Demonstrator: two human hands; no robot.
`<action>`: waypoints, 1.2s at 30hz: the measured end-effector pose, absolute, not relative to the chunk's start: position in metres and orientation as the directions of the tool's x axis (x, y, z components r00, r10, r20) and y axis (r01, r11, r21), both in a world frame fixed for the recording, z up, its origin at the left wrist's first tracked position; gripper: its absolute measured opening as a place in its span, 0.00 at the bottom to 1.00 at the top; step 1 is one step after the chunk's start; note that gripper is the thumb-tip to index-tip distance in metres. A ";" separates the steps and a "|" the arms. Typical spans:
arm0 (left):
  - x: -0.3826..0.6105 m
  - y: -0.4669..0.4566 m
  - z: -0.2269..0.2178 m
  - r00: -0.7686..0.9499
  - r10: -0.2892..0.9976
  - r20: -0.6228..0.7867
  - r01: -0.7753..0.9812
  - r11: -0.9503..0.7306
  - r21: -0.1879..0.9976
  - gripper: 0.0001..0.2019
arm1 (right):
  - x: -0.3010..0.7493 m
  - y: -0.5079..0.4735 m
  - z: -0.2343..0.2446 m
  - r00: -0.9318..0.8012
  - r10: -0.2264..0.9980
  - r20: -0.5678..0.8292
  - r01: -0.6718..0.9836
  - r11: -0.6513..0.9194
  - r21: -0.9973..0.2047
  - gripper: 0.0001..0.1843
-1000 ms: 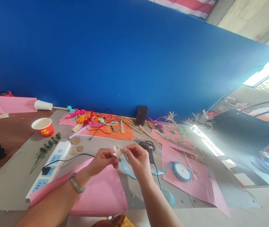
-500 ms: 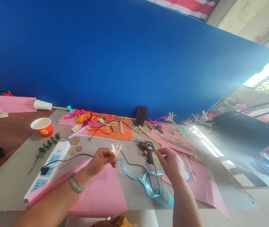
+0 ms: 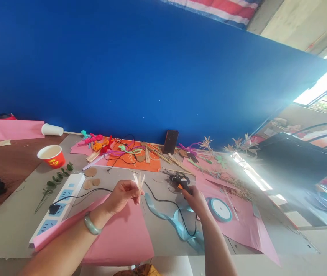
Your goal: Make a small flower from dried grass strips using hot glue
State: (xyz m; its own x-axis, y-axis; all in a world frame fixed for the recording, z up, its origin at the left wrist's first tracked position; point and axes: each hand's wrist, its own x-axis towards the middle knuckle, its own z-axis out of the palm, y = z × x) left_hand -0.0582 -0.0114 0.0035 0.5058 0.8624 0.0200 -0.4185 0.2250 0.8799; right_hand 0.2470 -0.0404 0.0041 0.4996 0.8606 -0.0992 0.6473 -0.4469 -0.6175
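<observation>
My left hand [image 3: 126, 195] pinches a small flower of pale, pointed strips [image 3: 139, 180] between thumb and fingertips, its tips fanned upward. A bangle circles that wrist, above a pink sheet [image 3: 123, 237]. My right hand [image 3: 197, 201] is closed around the handle of a black glue gun [image 3: 179, 178], which lies low over the table with its nozzle end turned away. Fingers cover most of the handle. A light blue ribbon [image 3: 177, 227] trails in loops between my hands, partly behind my right forearm. Beside the right wrist lies a ribbon spool [image 3: 220, 209].
A white power strip [image 3: 62, 207], a leafy sprig [image 3: 56, 178] and a red paper cup [image 3: 51, 158] are at left. At the back stand a phone [image 3: 170, 141] and colourful craft pieces on orange paper [image 3: 134, 161]. The black cord [image 3: 163, 200] crosses the table.
My right hand has moved left onto the glue gun and closed on its handle, uncovering the ribbon spool. My left hand stays nearly in place with the pale flower.
</observation>
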 end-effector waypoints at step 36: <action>-0.059 -0.013 0.012 0.500 0.866 0.028 -0.376 0.188 0.907 0.14 | 0.137 -0.113 0.068 0.010 0.995 0.096 0.615 0.069 -0.785 0.20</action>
State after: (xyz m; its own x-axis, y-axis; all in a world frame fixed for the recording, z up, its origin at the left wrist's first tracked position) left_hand -0.0588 -0.0132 0.0116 0.4996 0.8658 0.0283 -0.3764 0.1876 0.9073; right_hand 0.1368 -0.1126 0.0682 0.0099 0.9954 0.0958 0.6150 0.0694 -0.7854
